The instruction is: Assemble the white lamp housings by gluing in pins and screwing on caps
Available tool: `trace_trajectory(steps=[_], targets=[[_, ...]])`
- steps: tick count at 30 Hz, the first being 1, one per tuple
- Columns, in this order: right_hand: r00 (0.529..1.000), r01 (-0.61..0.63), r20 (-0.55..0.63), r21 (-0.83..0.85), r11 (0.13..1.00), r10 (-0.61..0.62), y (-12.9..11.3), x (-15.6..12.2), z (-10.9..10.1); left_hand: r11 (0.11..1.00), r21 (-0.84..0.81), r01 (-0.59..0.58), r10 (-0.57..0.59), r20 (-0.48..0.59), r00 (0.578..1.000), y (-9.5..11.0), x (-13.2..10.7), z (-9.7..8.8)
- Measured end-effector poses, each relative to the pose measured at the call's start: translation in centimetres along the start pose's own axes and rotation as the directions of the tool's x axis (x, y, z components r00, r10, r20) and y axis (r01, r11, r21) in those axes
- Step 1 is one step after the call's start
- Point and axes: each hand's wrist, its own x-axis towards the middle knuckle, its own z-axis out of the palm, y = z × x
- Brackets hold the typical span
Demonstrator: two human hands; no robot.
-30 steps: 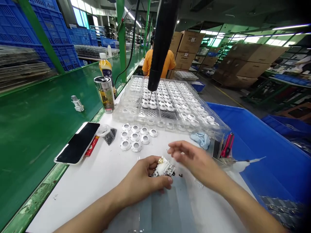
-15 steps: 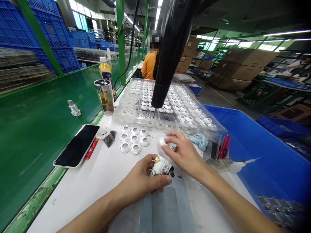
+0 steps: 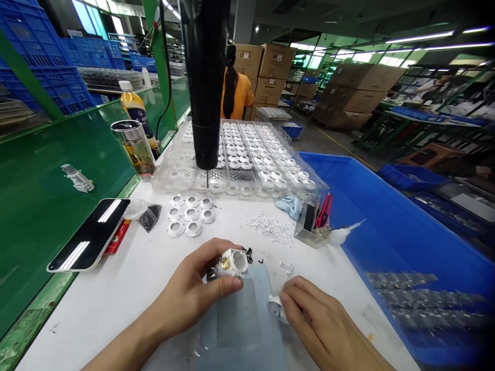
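Observation:
My left hand (image 3: 204, 286) is wrapped round a white plastic housing (image 3: 234, 262), which has a round opening and a gold-coloured metal piece on its face. To its right, lower down, my right hand (image 3: 315, 314) pinches a white round flanged ring (image 3: 277, 308), tilted and apart from the housing. Both hands are above a blue-grey mat (image 3: 247, 319). Small black parts (image 3: 248, 254) lie just behind the housing, and a few white pins (image 3: 286, 267) lie beyond my right hand. Several white flanged rings (image 3: 191, 214) sit in rows on the table at the left.
A black screwdriver (image 3: 207, 129) hangs over a clear tray (image 3: 166, 180) of white parts. Scattered white pins (image 3: 270, 226), a holder with a red cutter (image 3: 325, 210) and a blue bin (image 3: 351, 206) are at the right. A phone (image 3: 91, 234) and a glass flask (image 3: 135, 149) stand left.
My right hand has come back toward me from near the pins, now with the ring in its fingers. The housing has turned in my left hand, showing its round opening. The view has swung right.

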Motion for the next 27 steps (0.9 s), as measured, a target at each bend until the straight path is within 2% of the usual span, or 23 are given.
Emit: trace_trajectory(steps=[3, 6, 9, 11, 14, 16, 19, 22, 24, 27], targets=[[1.000, 0.008, -0.017, -0.044, 0.999, -0.008, 0.9, 0.0, -0.3, 0.995, 0.095, -0.035, 0.037, -0.021, 0.999, -0.4, -2.4, 1.0], [0.985, 0.063, -0.150, -0.108, 0.992, -0.079, 2.0, -0.6, -0.3, 0.989, 0.112, -0.094, 0.106, -0.102, 0.989, -2.0, -4.9, 2.2], [0.961, 0.076, -0.251, -0.177, 0.981, -0.120, 2.8, -1.4, -0.2, 0.984, 0.133, -0.116, 0.138, -0.174, 0.975, -3.6, -6.2, 2.8], [0.962, 0.084, -0.236, -0.228, 0.970, -0.139, 3.0, -1.9, -0.1, 0.972, 0.181, -0.150, 0.185, -0.199, 0.962, -4.4, -6.4, 2.9], [0.974, 0.089, -0.174, -0.289, 0.953, -0.143, 3.2, -2.4, 0.3, 0.934, 0.276, -0.229, 0.277, -0.151, 0.949, -5.0, -6.1, 3.0], [0.977, 0.091, -0.158, -0.301, 0.949, -0.144, 3.4, -2.3, 0.6, 0.925, 0.312, -0.217, 0.269, -0.134, 0.954, -5.0, -5.9, 3.1], [0.969, 0.106, -0.189, -0.268, 0.957, -0.160, 3.6, -1.9, 1.2, 0.939, 0.319, -0.131, 0.192, -0.167, 0.967, -4.8, -5.9, 3.5], [0.958, 0.108, -0.248, -0.166, 0.980, -0.147, 3.1, -1.4, 1.4, 0.949, 0.302, -0.086, 0.149, -0.192, 0.970, -4.8, -5.9, 3.6], [0.948, 0.121, -0.286, -0.076, 0.990, -0.138, 2.1, -1.3, 1.2, 0.953, 0.287, -0.098, 0.156, -0.186, 0.970, -4.9, -5.9, 3.3], [0.947, 0.184, -0.284, 0.100, 0.978, -0.149, -0.1, -1.5, 0.7, 0.954, 0.251, -0.166, 0.196, -0.101, 0.975, -5.2, -5.7, 2.9]])
